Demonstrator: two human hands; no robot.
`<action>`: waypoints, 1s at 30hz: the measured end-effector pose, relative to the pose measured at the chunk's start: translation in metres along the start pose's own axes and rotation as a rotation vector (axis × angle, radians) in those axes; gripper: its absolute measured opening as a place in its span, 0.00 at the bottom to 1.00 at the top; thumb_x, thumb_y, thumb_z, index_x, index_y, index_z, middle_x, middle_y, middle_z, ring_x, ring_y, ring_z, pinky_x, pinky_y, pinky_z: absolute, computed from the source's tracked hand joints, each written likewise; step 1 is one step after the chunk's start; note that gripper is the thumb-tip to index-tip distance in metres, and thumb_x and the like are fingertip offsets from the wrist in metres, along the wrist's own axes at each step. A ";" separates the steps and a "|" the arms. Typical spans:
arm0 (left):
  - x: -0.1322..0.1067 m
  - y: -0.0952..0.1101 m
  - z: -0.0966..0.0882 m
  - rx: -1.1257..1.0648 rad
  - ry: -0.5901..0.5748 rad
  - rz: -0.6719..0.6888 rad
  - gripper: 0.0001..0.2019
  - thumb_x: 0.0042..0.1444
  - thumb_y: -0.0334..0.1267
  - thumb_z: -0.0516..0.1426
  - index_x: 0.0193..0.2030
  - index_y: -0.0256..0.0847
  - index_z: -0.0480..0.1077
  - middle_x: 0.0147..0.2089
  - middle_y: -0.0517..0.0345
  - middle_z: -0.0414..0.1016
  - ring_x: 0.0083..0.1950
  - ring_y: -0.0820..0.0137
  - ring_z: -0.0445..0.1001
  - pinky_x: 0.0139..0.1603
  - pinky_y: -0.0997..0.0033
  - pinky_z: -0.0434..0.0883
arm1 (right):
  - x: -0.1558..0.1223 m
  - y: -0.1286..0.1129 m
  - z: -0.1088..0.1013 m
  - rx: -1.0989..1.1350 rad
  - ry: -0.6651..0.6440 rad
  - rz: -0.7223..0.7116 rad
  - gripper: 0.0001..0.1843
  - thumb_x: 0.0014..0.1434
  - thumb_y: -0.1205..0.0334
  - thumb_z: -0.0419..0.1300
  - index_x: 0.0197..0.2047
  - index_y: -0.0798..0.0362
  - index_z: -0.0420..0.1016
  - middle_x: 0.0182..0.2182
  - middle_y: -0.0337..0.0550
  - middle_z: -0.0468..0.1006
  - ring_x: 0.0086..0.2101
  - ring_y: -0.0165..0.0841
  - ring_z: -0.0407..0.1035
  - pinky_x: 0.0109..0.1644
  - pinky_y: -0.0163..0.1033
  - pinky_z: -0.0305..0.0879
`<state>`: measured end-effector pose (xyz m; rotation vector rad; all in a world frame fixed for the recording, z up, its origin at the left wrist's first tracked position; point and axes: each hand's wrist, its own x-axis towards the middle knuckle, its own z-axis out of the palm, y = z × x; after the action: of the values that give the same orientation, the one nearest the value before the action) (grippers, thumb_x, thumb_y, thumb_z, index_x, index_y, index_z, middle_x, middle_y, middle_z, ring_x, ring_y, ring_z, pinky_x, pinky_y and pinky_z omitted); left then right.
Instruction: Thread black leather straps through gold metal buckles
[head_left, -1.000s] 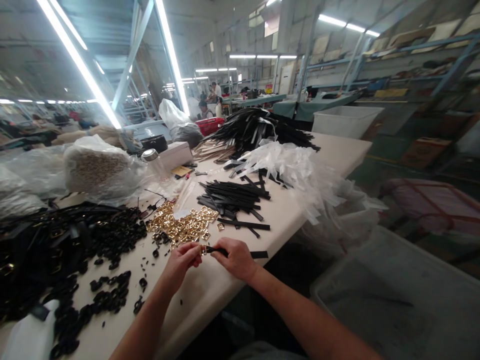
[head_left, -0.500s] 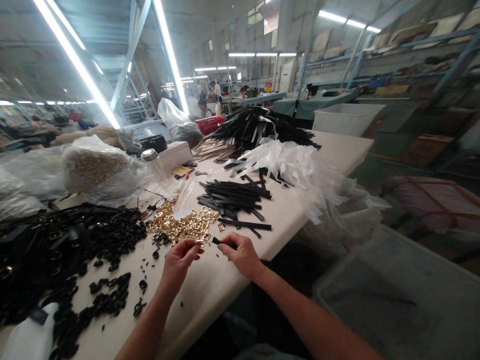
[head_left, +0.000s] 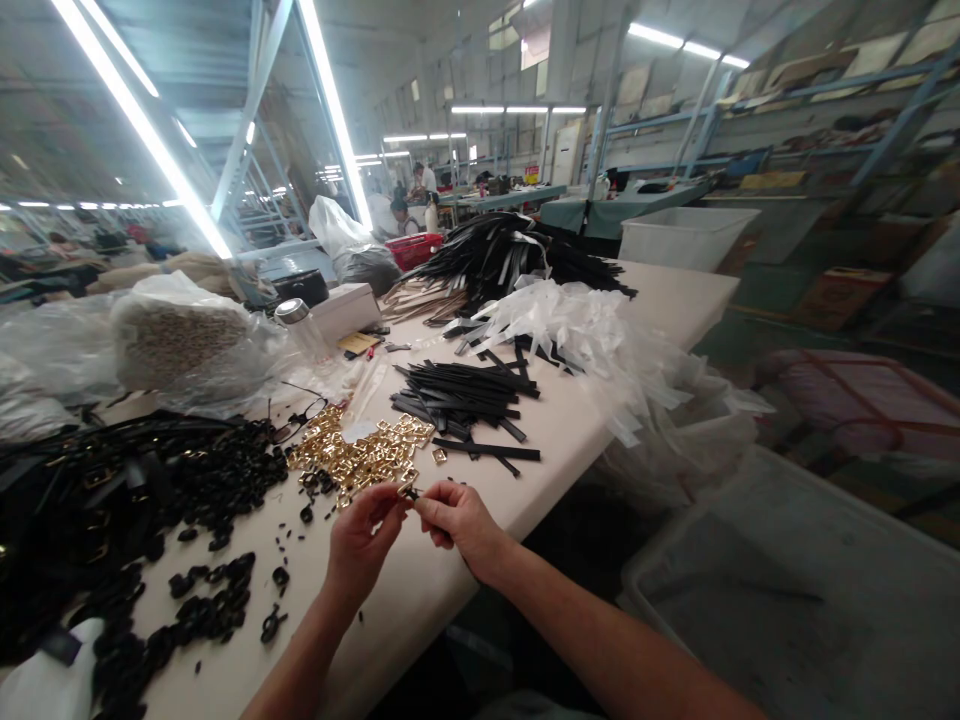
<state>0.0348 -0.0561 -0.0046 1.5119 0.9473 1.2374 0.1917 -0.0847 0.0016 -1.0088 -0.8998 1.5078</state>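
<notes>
My left hand (head_left: 367, 525) is closed in a pinch on a small gold buckle (head_left: 406, 492), partly covered by the fingertips. Touching or almost touching it, my right hand (head_left: 459, 518) pinches a black strap (head_left: 413, 494); only its end shows between the two hands. Just beyond the fingers lies a heap of gold buckles (head_left: 352, 448), with one loose buckle (head_left: 439, 456) to its right. Behind that, a pile of short black straps (head_left: 461, 392) rests on the table (head_left: 570, 440).
At the left spread black loops (head_left: 217, 600) and belts with gold buckles (head_left: 90, 500). White strips (head_left: 562, 320) hang over the table's right edge. Further back are a lidded glass jar (head_left: 294, 315), eyeglasses (head_left: 311, 408) and a large bundle of black straps (head_left: 510, 255). A plastic bin (head_left: 787, 580) stands at right.
My right hand has moved left with the black strap, bringing its end up to the buckle in my left hand. The view has shifted slightly.
</notes>
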 end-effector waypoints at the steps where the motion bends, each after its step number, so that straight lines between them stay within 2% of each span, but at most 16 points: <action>1: 0.000 0.001 0.000 -0.028 -0.019 -0.019 0.13 0.51 0.38 0.64 0.44 0.43 0.74 0.38 0.56 0.78 0.38 0.67 0.77 0.41 0.69 0.75 | 0.000 -0.002 0.000 -0.036 0.009 -0.019 0.20 0.49 0.46 0.66 0.28 0.55 0.69 0.20 0.34 0.70 0.16 0.22 0.58 0.19 0.29 0.48; 3: 0.000 0.004 0.000 -0.096 -0.071 -0.081 0.15 0.53 0.40 0.63 0.48 0.43 0.72 0.39 0.54 0.78 0.38 0.67 0.77 0.39 0.69 0.75 | -0.002 -0.007 -0.001 -0.164 0.036 -0.089 0.17 0.51 0.48 0.64 0.28 0.55 0.71 0.20 0.35 0.71 0.17 0.24 0.59 0.20 0.31 0.52; 5: 0.001 0.004 0.000 -0.168 -0.116 -0.165 0.16 0.56 0.44 0.60 0.50 0.41 0.72 0.39 0.53 0.78 0.38 0.67 0.77 0.37 0.70 0.75 | -0.005 -0.013 -0.003 -0.395 0.080 -0.227 0.13 0.54 0.52 0.63 0.30 0.54 0.73 0.23 0.36 0.74 0.21 0.27 0.64 0.25 0.32 0.57; 8: 0.002 0.002 0.000 -0.268 -0.149 -0.286 0.17 0.57 0.47 0.59 0.48 0.39 0.73 0.36 0.51 0.79 0.35 0.68 0.76 0.35 0.71 0.74 | -0.012 -0.021 -0.005 -0.799 0.148 -0.447 0.05 0.56 0.59 0.63 0.32 0.51 0.75 0.28 0.36 0.77 0.30 0.30 0.69 0.34 0.34 0.59; 11: 0.002 0.000 0.001 -0.345 -0.146 -0.364 0.17 0.55 0.47 0.61 0.45 0.37 0.75 0.33 0.52 0.78 0.31 0.71 0.74 0.32 0.74 0.72 | -0.016 -0.023 -0.005 -0.993 0.148 -0.544 0.02 0.56 0.62 0.64 0.34 0.49 0.75 0.31 0.36 0.78 0.33 0.31 0.71 0.37 0.33 0.59; 17: 0.004 0.001 0.000 -0.492 -0.102 -0.430 0.16 0.52 0.47 0.63 0.41 0.36 0.78 0.27 0.56 0.75 0.27 0.77 0.70 0.28 0.80 0.68 | -0.014 -0.020 -0.003 -1.010 0.133 -0.577 0.03 0.57 0.62 0.63 0.36 0.49 0.74 0.33 0.36 0.79 0.35 0.31 0.72 0.38 0.32 0.60; 24: 0.006 0.003 -0.002 -0.636 -0.100 -0.545 0.14 0.44 0.37 0.69 0.39 0.38 0.79 0.36 0.55 0.78 0.32 0.77 0.73 0.34 0.82 0.72 | -0.012 -0.017 -0.003 -0.914 0.138 -0.542 0.04 0.58 0.59 0.63 0.36 0.49 0.75 0.32 0.38 0.79 0.33 0.31 0.72 0.37 0.33 0.61; 30: 0.005 0.008 0.000 -0.653 -0.087 -0.584 0.15 0.41 0.33 0.70 0.38 0.39 0.78 0.36 0.58 0.78 0.32 0.78 0.74 0.34 0.83 0.73 | -0.010 -0.017 -0.004 -0.827 0.113 -0.476 0.07 0.59 0.56 0.62 0.35 0.49 0.76 0.31 0.39 0.79 0.32 0.32 0.71 0.37 0.34 0.63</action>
<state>0.0356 -0.0533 0.0047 0.6969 0.7450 0.9105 0.2025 -0.0919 0.0169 -1.3087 -1.6037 0.6526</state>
